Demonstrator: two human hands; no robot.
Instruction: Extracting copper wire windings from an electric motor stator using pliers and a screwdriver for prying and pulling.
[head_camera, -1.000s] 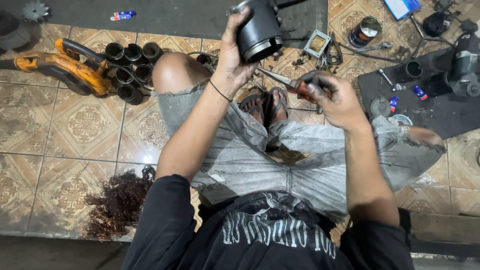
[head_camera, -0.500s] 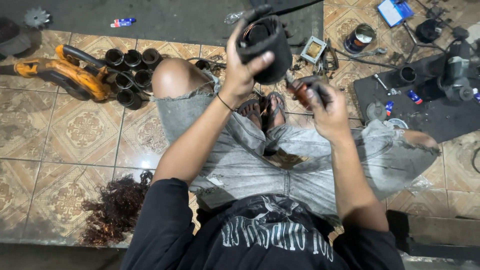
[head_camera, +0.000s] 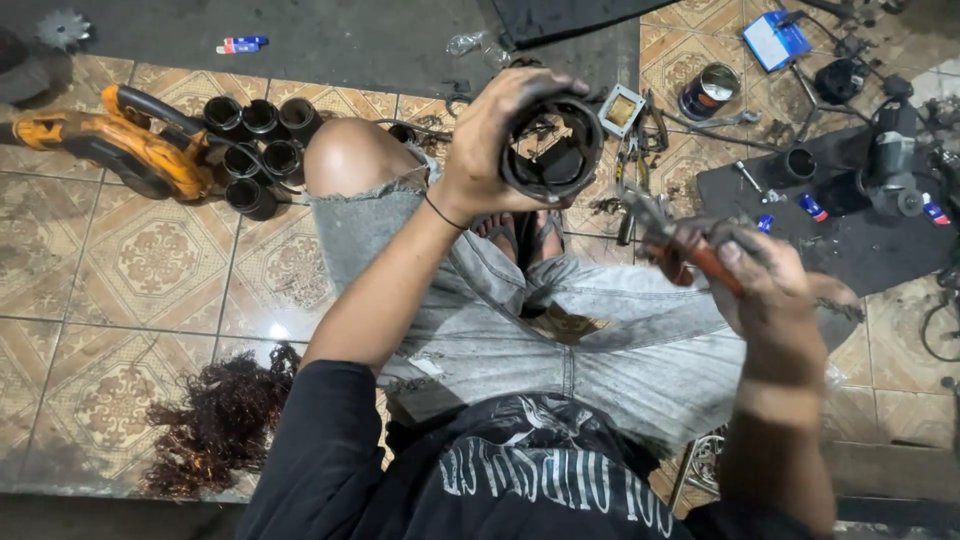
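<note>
- A black cylindrical motor housing (head_camera: 553, 150) is gripped in the left hand (head_camera: 490, 150), fingers wrapped over its top rim and thumb under it; its open end is turned toward the camera and it is held above the knees.
- Red-handled pliers (head_camera: 680, 248) are clasped in the right hand (head_camera: 765, 285), fist closed round the handles; the tips are pointed at the housing from just beside its lower right edge. Whether the tips are parted cannot be told.
- A cluster of similar black cylinders (head_camera: 258, 150) is laid on the floor left of the bare knee (head_camera: 345, 155), touching an orange power tool (head_camera: 120, 148).
- A tangle of coppery wire (head_camera: 225, 420) is heaped by the left elbow.
- A square metal frame (head_camera: 620, 110), a tin can (head_camera: 708, 92), a wrench (head_camera: 725, 120) and small loose parts are scattered just beyond the housing.
- A dark mat (head_camera: 850, 220) on the right is covered with a grey tool body (head_camera: 885, 170) and small tubes.
- The work is done seated on a patterned tile floor (head_camera: 130, 270), grimy in places, with a dark strip along the top edge.
- Open tile is left at the lower left; the right side and far side are crowded.
</note>
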